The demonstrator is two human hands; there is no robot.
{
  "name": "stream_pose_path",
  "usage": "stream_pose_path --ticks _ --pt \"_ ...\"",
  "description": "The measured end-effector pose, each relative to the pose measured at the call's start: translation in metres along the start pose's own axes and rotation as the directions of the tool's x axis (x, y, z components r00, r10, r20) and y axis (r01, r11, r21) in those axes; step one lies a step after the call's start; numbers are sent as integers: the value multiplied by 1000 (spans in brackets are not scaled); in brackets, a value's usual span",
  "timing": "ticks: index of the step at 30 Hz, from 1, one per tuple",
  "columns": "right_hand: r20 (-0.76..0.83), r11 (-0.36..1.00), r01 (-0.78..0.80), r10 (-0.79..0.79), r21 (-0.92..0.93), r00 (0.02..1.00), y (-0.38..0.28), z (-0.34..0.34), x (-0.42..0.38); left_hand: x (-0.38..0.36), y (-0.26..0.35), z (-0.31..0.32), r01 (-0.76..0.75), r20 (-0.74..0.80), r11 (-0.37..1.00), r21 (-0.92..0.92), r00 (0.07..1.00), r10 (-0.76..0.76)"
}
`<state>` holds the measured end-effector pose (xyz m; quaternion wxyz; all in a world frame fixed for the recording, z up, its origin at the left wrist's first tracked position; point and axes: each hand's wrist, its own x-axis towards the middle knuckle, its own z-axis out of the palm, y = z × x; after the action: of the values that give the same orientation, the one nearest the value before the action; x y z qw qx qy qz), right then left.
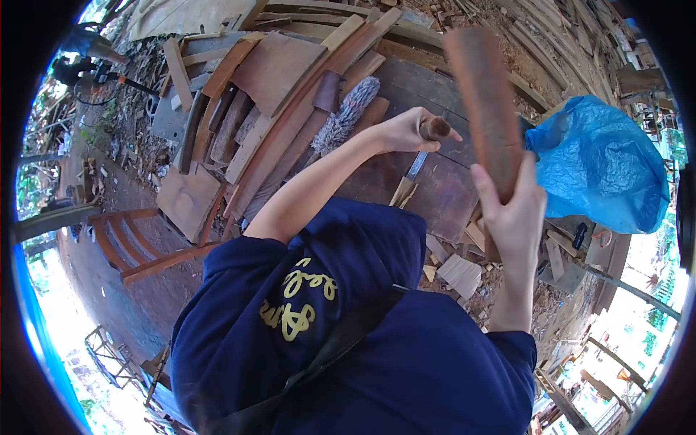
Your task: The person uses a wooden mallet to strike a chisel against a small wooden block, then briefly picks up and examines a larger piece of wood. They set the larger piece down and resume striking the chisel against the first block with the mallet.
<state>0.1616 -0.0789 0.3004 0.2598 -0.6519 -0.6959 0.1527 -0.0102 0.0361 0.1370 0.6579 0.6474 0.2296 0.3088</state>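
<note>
Closest to the camera is the person's own dark blue top (377, 348) with yellow lettering, filling the lower middle of the view. Just beyond it, on the right, the right hand (516, 214) comes up with its fingers (484, 190) wrapped tight around the lower end of a reddish-brown wooden piece (484, 101), which stands nearly upright and tilts a little to the left at the top. The thumb presses the piece on its right side, the fingers hold it on the left.

Further out and to the left, the left hand (407, 132) is closed around the round wooden handle of a chisel (424, 154); the handle end pokes out past the fingers, and the metal blade runs down toward the dark counter (435, 196), its tip meeting a pale wood offcut (403, 192).

Hand and hand are near each other, but the chisel and the wooden piece are apart.

Beside the left hand, on the far left, a grey striped brush (346, 114) lies on stacked planks (268, 94). To the right sits a blue plastic bag (598, 163). Pale wood scraps (458, 272) lie below the counter edge.
</note>
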Motion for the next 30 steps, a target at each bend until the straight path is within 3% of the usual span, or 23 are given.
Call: stream_pose_path --ticks 1,2,4,5,6,7,8,10,13,17,18,21,23,26,27,30 --pt "-42 993 -28 33 112 999 -9 -6 -1 2 -4 -4 36 34 999 24 999 -37" --pt "-40 993 -31 35 112 999 -10 -3 -2 3 -7 -6 38 35 999 22 999 -38" --pt "-157 984 59 -33 168 987 -5 9 -4 4 -10 -9 36 45 999 39 998 -37" --pt "-32 997 71 -70 30 997 8 26 -4 2 -15 -5 34 45 999 40 998 -36" --pt "-37 997 72 -71 29 997 13 31 -6 1 -23 0 -55 -77 997 -58 996 50" --pt "61 999 7 -5 -32 998 17 34 -7 2 -21 4 -158 -204 977 -145 971 126" --pt "156 995 -36 51 -97 986 19 35 -2 4 -16 -6 -170 -213 976 -134 967 139" --pt "124 982 22 1 -188 992 18 29 -1 -9 -8 -17 2 -9 992 124 1000 -1" --pt "15 987 -18 15 160 1000 9 14 7 -10 7 -12 -2 -27 999 50 1000 4" --pt "-94 978 19 1 208 996 29 28 6 -17 8 -15 28 16 992 120 999 -30" --pt "-23 989 -56 60 135 998 47 40 4 -17 -6 -15 -139 10 972 189 990 140" --pt "136 964 -259 265 -59 955 104 85 -11 -27 -12 -24 -87 53 974 208 996 77" --pt "162 936 -313 338 -164 927 135 115 -26 -34 -24 -27 -56 -5 994 94 998 57" --pt "144 870 -421 465 -256 874 160 149 -45 -45 -12 -31 -36 -18 998 59 999 37" --pt "146 870 -422 466 -255 873 163 156 -47 -46 -10 -28 -71 -57 997 -24 996 70" --pt "99 862 -432 470 -265 877 165 174 -55 -43 -6 -27 -12 -81 1000 -22 997 10"
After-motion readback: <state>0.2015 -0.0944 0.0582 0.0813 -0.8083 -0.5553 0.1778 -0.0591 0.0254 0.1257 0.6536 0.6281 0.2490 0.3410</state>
